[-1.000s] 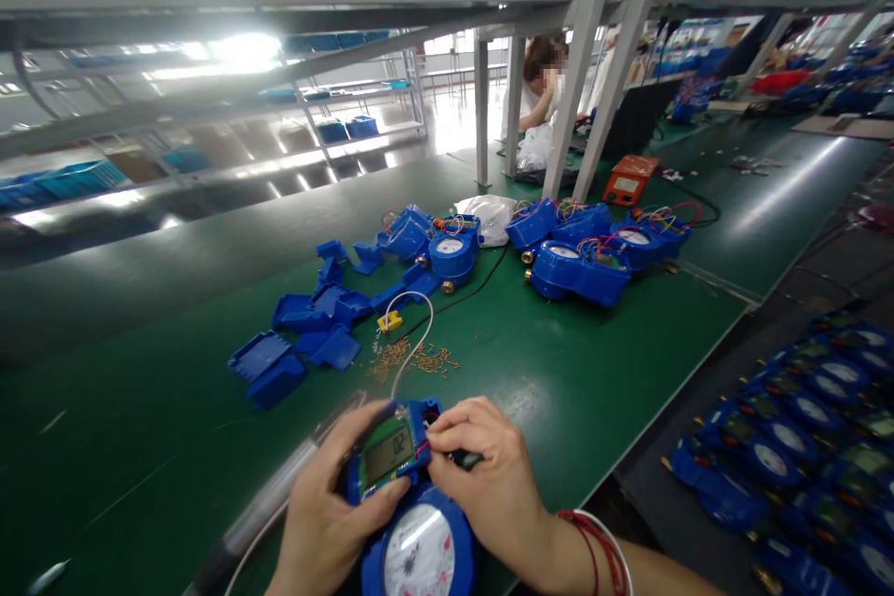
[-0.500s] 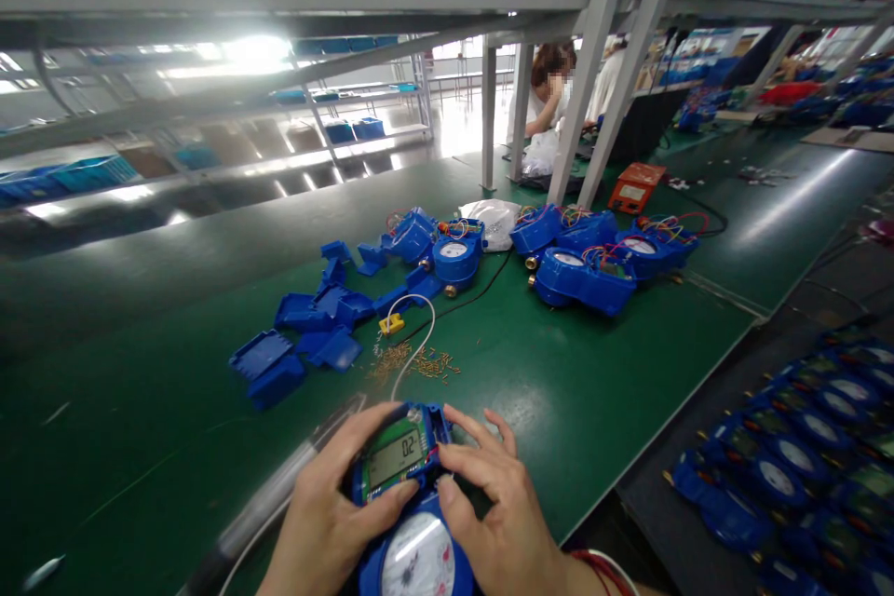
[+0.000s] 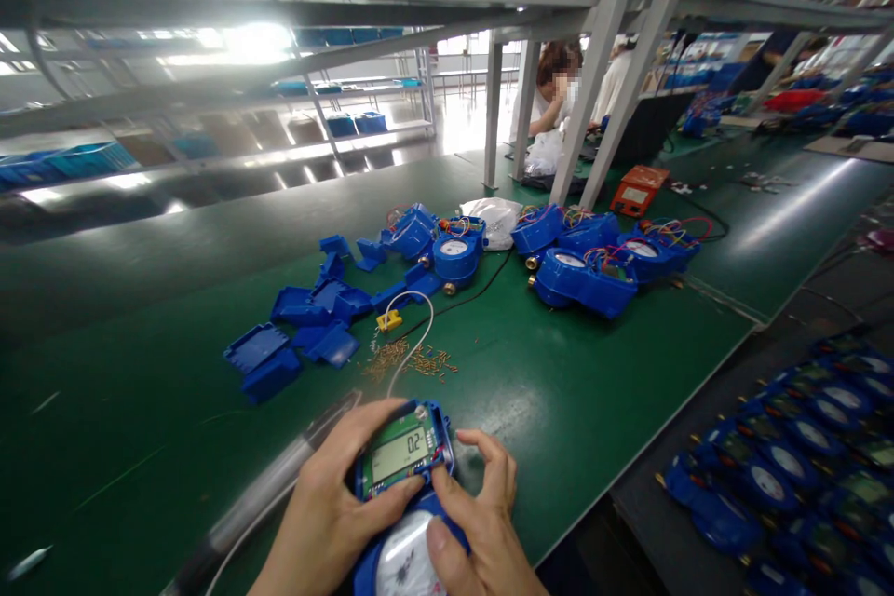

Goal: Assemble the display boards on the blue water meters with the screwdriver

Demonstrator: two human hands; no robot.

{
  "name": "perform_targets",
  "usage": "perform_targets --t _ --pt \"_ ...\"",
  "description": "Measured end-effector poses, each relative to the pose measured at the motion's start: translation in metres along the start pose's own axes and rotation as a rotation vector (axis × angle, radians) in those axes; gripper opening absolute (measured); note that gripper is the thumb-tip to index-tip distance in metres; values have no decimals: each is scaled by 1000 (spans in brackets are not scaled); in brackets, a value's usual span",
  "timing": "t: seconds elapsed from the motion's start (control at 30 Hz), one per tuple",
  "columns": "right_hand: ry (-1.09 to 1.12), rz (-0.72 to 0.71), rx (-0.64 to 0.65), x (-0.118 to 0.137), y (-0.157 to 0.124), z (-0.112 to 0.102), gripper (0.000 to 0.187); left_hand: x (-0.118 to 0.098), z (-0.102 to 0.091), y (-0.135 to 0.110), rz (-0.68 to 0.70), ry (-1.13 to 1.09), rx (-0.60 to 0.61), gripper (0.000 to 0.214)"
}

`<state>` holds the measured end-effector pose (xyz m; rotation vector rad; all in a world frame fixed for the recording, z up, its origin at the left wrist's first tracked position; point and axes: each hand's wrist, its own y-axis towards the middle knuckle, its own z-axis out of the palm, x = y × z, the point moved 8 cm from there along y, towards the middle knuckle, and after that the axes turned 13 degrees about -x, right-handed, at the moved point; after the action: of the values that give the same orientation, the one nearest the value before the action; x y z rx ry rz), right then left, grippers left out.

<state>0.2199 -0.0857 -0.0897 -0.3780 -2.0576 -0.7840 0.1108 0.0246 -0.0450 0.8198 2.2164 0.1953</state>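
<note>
A blue water meter [image 3: 370, 570] is in front of me, its electronics housing uncovered. On its green circuit board, the small screen [image 3: 401, 458] reads about 0.2. My left hand [image 3: 342, 494] is wrapped round the housing's left side, thumb along its lower edge. My right hand [image 3: 481, 512] is on the other side: the index fingertip touches the housing's lower right corner by thin wires, and the thumb lies over the dial's edge. Its other fingers are bent, clear of the meter. What is under the right fingertips is hidden.
Beyond my hands lie brass-coloured screws [image 3: 398, 359], a yellow connector [image 3: 389, 320] on a white cable and loose blue covers [image 3: 325, 307]. More wired meters [image 3: 559, 277] stand further back. A power screwdriver-like grey tube [image 3: 279, 475] lies at left. Rows of meters [image 3: 768, 484] fill the lower right.
My right hand has shifted down and left over the meter; its thumb has moved from near the wires to the dial, and its outer fingers have bent in. My left hand keeps its hold.
</note>
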Motion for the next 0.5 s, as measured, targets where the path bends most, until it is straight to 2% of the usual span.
perform_targets --t 0.33,0.4,0.5 --pt "-106 -86 39 4 -2 -5 57 -2 10 2 11 46 74 48" --pt "-149 -140 47 4 0 -7 60 -2 11 2 6 44 83 49" --pt "-207 -311 111 6 2 -8 63 -1 11 1 -4 29 89 50"
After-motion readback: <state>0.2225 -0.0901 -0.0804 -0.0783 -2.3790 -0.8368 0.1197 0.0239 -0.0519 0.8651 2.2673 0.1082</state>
